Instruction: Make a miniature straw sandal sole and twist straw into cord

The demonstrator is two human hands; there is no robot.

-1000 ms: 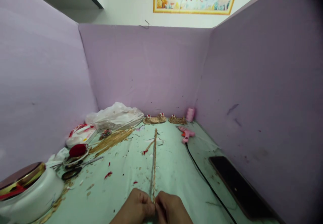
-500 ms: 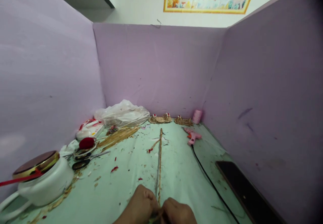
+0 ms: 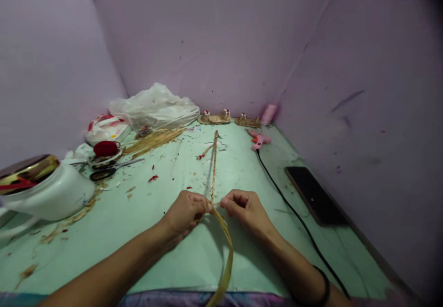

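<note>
Braid [image 3: 214,168] runs lengthwise away from the person, its near end pinched by left hand [image 3: 188,212]; right hand [image 3: 247,210] pinches a strand beside it.

One head-worn camera looks forward and down, from close behind the hands [image 3: 216,207], across the tabletop [image 3: 180,256].

Open lane on the tabletop [image 3: 180,173] between scissors [image 3: 114,167] and braid [image 3: 214,164], low scraps only. White pot [image 3: 55,196] blocks far left. Loose strand [image 3: 230,256] crosses gap between forearms. Right: black cord [image 3: 284,197], then phone [image 3: 313,194]. 3 walls [image 3: 214,34] bound left, back, right.
</note>
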